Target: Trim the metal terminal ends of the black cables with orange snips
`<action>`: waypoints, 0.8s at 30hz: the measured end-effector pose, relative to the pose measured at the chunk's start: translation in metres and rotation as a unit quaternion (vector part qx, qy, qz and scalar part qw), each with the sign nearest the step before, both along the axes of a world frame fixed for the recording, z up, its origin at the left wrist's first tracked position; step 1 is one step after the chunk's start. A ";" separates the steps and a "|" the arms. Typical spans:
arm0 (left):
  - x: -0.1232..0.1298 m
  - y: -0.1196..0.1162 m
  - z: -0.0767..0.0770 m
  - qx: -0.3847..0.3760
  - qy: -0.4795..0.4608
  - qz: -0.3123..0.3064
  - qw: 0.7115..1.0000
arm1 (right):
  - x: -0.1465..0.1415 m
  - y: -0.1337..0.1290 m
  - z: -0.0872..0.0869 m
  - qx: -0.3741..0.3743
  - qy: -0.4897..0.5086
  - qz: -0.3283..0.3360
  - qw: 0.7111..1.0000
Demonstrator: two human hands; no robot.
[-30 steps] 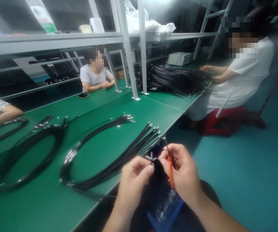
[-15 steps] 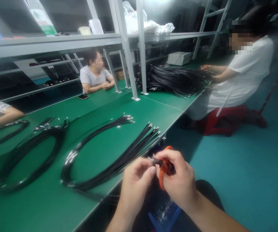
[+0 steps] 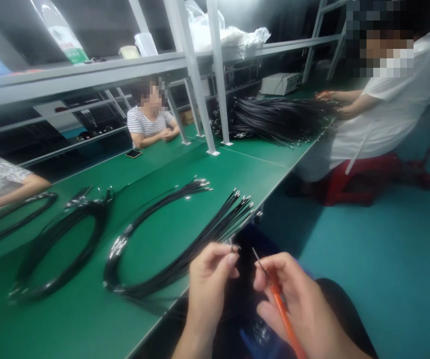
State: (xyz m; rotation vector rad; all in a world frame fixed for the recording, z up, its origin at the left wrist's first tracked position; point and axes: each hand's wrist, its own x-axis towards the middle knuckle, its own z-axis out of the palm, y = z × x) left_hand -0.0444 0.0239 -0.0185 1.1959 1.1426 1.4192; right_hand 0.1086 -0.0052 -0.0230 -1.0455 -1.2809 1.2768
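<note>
Just off the table's front edge, my left hand (image 3: 215, 269) pinches a thin cable end (image 3: 233, 246) between thumb and fingertips; a small bare tip sticks up from the grip. To its right, a little apart, my right hand (image 3: 289, 294) is closed around orange-handled scissors (image 3: 280, 304). Their narrow metal tip points up and left toward the cable end, and they are seen nearly edge-on, so the blades' opening is hard to make out. On the table beside my left hand lies a curved bundle of black cables (image 3: 185, 264) with silvery ends, bound at its left bend.
More coiled black cables (image 3: 65, 264) lie left on the green table (image 3: 162, 219). Shelf posts (image 3: 200, 99) rise mid-table. A large cable pile (image 3: 274, 117) is before a person in white (image 3: 394, 109) at right. A blue bin (image 3: 263, 334) with scraps sits below my hands.
My right hand has drawn back from the left, and the scissors have turned from loops-facing to nearly edge-on. The left hand keeps its pinch. The view has shifted slightly.
</note>
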 end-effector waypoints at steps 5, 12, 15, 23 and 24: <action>0.004 -0.001 -0.003 0.018 0.005 0.006 1.000 | -0.005 0.005 0.003 -0.186 0.137 0.105 0.967; 0.008 -0.002 -0.002 0.025 0.059 -0.019 0.998 | -0.015 0.013 0.007 -0.234 0.155 0.069 0.957; 0.008 -0.001 -0.003 0.014 0.080 -0.016 0.997 | -0.016 0.013 0.011 -0.250 0.130 0.057 0.958; 0.013 0.000 -0.002 -0.012 0.098 -0.016 0.995 | -0.011 0.014 0.008 -0.261 0.108 0.072 0.957; 0.013 0.000 -0.001 -0.012 0.098 -0.017 0.995 | -0.011 0.014 0.006 -0.262 0.105 0.069 0.957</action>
